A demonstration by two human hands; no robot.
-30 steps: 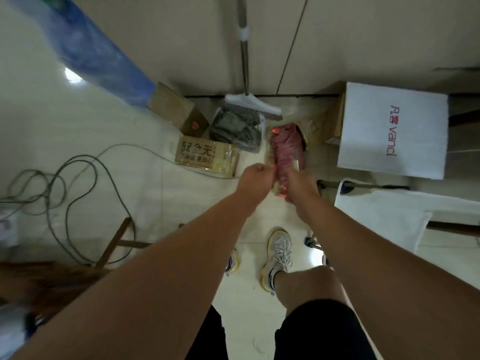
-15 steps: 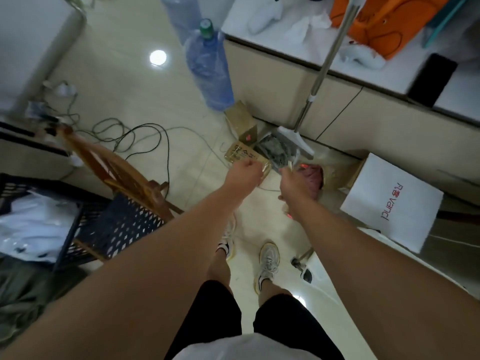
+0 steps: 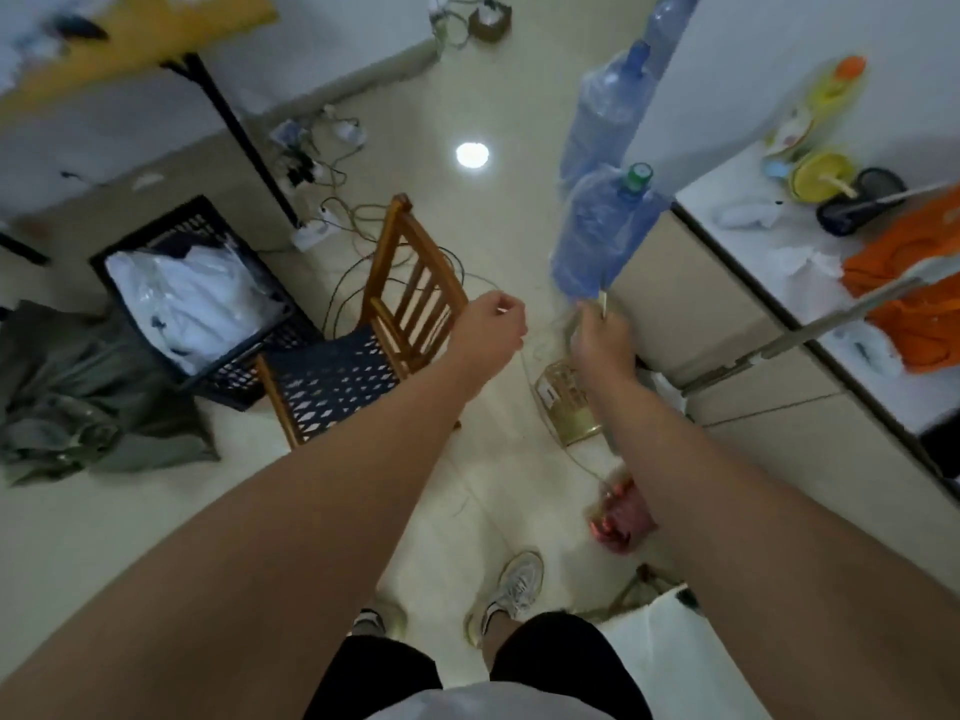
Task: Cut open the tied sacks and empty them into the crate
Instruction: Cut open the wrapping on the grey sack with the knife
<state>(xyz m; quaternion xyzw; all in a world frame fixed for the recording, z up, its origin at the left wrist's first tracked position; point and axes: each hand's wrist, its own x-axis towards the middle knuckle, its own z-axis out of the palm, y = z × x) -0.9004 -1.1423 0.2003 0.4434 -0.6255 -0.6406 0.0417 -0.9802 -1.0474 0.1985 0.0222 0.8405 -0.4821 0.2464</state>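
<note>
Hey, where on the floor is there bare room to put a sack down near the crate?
Bare floor lies in front of the chair, below the grey cloth. Another patch runs around the light glare. Crowded: cables behind the crate, and boxes beside the counter.

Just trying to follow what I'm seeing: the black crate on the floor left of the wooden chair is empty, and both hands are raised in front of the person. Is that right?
Not quite. The head view shows the black crate already holds white plastic bags. The rest stands: it sits left of the wooden chair, and the left hand and right hand are raised in front.
</note>
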